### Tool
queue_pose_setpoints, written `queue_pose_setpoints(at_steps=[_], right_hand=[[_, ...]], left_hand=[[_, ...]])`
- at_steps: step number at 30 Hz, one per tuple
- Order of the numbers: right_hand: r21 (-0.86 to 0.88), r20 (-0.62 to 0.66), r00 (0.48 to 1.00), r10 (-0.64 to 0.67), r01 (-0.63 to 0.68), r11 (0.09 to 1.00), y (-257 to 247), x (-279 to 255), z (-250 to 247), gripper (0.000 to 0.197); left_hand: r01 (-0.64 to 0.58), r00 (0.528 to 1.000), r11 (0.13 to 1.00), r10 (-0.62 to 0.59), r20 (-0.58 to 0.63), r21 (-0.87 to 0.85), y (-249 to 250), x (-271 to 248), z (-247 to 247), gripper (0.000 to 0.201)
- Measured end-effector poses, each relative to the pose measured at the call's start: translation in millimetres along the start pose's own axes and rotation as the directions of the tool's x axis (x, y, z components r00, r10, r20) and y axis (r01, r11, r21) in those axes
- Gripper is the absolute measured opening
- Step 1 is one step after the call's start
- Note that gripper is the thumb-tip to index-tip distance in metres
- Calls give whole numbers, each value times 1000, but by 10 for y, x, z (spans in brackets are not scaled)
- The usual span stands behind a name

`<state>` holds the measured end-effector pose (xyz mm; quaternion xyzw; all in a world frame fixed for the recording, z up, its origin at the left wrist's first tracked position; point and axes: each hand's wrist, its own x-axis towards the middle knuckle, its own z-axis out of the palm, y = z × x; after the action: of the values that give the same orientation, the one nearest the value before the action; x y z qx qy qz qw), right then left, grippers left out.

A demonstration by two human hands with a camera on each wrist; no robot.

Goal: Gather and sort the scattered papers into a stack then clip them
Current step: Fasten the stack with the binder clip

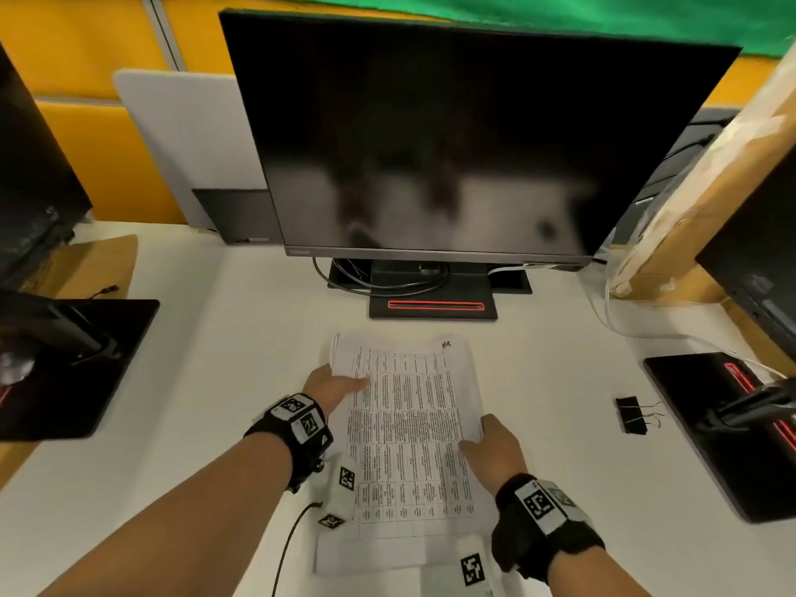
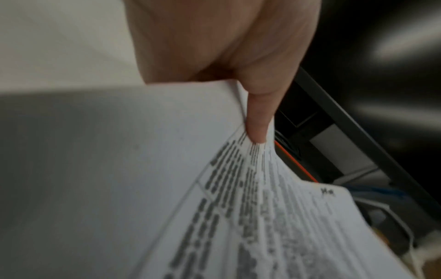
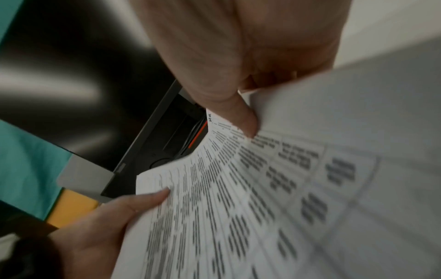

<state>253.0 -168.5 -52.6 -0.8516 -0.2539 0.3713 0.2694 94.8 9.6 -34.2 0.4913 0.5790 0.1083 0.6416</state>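
A stack of printed papers with tables of text is held above the white desk in front of the monitor. My left hand grips its left edge near the top, thumb on the top sheet. My right hand grips the right edge lower down, thumb pressed on the printed sheet; the fingers are hidden under the paper. The other hand shows in the right wrist view. A black binder clip lies on the desk to the right, apart from both hands.
A large dark monitor on its stand rises just behind the papers. Black monitor bases sit at the left and the right. A cardboard box leans at the back right. A thin cable trails near my left forearm.
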Motion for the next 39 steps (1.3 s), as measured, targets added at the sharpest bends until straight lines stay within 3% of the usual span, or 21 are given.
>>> queue_pose_setpoints(at_steps=[2, 4, 5, 8, 11, 14, 17, 21, 22, 25, 28, 31, 34, 36, 39], right_hand=[[-28, 24, 1000, -1, 2, 1000, -47, 10, -108, 14], [-96, -112, 994, -20, 10, 995, -44, 46, -378, 28], [-153, -244, 969, -40, 3, 988, -14, 75, -562, 34], [-284, -575, 816, -48, -145, 948, 169, 164, -1165, 45], [-283, -664, 741, 97, -369, 885, 402, 272, -1564, 54], [-164, -591, 749, 300, -475, 865, 592, 442, -1759, 52], [-117, -474, 810, 346, -447, 887, 651, 552, -1840, 36], [-54, -413, 877, 246, -294, 954, 470, 608, -1761, 25], [63, -390, 897, 207, -198, 978, 393, 593, -1712, 22], [451, -272, 955, 116, 21, 892, -19, 422, -1533, 12], [572, -32, 997, -70, 75, 817, -456, 311, -1235, 12], [516, 154, 980, -127, 30, 856, -663, 351, -874, 17], [372, 200, 977, -67, -12, 928, -663, 477, -565, 22], [248, 133, 990, -39, 5, 969, -623, 551, -463, 21], [126, 120, 992, -44, 29, 992, -640, 563, -412, 15]], left_hand=[[10, 999, 1000, -9, -42, 17, -40, 60, -8, 50], [19, 996, 999, -15, -83, 49, -80, 101, -13, 41], [23, 997, 998, -18, -81, 54, -87, 96, -18, 37], [17, 998, 998, -14, -63, 54, -96, 77, -1, 28], [19, 999, 998, -17, -41, 65, -62, 62, -5, 27], [28, 998, 997, -24, -51, 73, -39, 80, 8, 36], [22, 997, 997, -17, -80, 70, -3, 134, 48, 35], [24, 997, 998, -20, -75, 51, 6, 183, 100, 34], [29, 997, 999, -26, -69, 41, 4, 182, 104, 35], [28, 998, 1000, -27, -57, 10, 11, 178, 105, 38], [29, 999, 999, -30, -34, -14, -8, 196, 69, 39], [42, 999, 999, -42, 1, -35, -61, 248, 17, 59], [62, 998, 997, -61, 28, -51, -149, 386, -35, 91], [74, 996, 996, -71, 53, -52, -142, 399, -43, 85], [66, 996, 996, -62, 65, -61, -95, 330, -48, 57]])
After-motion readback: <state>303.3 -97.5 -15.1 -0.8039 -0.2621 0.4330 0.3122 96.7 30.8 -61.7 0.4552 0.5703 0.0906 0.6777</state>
